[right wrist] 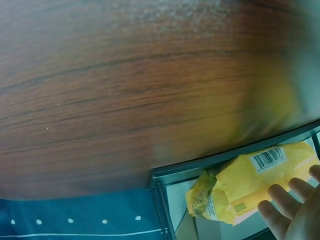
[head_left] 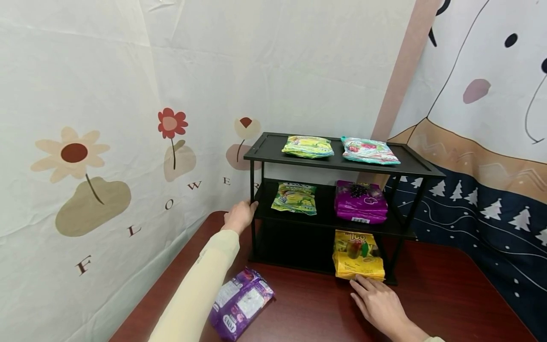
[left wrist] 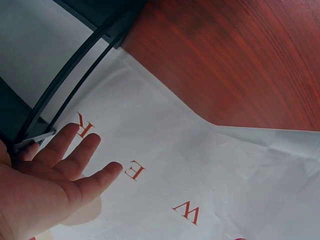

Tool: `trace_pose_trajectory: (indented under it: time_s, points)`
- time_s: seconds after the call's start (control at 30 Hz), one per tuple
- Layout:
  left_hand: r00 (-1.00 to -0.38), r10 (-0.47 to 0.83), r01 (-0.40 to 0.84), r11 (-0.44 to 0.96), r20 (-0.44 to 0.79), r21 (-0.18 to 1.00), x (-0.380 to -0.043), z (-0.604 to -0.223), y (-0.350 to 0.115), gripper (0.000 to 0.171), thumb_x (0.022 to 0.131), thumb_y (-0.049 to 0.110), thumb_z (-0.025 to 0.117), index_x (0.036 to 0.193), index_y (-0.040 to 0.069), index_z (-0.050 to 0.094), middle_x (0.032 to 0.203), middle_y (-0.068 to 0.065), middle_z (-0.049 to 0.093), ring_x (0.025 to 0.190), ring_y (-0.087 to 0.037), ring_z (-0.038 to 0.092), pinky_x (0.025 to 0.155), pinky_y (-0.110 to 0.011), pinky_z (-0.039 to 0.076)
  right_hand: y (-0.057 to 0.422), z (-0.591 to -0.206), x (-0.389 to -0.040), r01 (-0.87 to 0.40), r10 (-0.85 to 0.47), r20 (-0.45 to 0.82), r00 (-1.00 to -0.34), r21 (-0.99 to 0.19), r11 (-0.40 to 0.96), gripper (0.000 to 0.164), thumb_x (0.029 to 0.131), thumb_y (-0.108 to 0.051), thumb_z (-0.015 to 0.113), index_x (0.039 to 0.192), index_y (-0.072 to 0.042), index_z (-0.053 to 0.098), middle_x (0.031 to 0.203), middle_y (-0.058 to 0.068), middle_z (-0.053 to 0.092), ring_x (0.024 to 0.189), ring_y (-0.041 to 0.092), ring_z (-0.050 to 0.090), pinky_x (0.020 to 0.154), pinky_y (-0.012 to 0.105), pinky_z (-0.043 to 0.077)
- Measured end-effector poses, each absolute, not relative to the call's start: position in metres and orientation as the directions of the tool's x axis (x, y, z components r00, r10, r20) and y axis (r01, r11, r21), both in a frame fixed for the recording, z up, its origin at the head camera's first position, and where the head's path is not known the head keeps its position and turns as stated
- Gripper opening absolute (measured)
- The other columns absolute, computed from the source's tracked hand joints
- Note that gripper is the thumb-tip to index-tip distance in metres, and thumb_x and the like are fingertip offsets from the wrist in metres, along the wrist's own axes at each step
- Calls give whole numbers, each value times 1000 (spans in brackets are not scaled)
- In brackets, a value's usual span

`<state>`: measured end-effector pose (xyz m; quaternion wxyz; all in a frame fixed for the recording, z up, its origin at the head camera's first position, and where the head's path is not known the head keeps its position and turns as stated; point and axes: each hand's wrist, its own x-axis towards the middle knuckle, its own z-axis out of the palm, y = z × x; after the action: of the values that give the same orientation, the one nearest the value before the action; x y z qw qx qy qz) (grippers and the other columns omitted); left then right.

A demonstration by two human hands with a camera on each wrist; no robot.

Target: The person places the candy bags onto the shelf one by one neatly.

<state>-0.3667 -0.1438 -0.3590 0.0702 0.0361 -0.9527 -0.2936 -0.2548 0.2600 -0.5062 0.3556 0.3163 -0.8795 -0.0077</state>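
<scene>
A black three-tier shelf rack (head_left: 307, 219) stands on the table. At its left front post, level with the middle tier, my left hand (head_left: 240, 216) grips the frame; the other fingers (left wrist: 85, 150) spread away from it in the left wrist view. On the bottom tier, at the right, lies a yellow candy bag (head_left: 358, 256). The fingers of my right hand (head_left: 378, 301) touch its front lower edge, relaxed and not wrapped round it. In the right wrist view, the bag shows a barcode, and the right hand (right wrist: 302, 212) is partly cut off.
A purple candy bag (head_left: 241, 304) lies on the table (head_left: 307, 308), partly behind my left sleeve. The top tier bears a yellow-green bag (head_left: 308, 147) and a pink-and-teal bag (head_left: 370, 151). On the middle tier are a green bag (head_left: 295, 198) and a purple bag (head_left: 361, 202). Printed cloth hangs behind.
</scene>
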Motion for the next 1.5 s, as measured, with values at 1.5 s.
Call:
trace_pose_trajectory:
  time_s: [1.5]
  points:
    - [-989,-91,-12,829,113,558,-366,-358,-145,40,108,40,38,120,11,64,113,-15,67,108,-38,61,91,-60,41,243,-497,-286,-439,-432,446,-784,95,893,44,88,-27,76,127,-10,67,120,11,68,97,30,69,62,43,55]
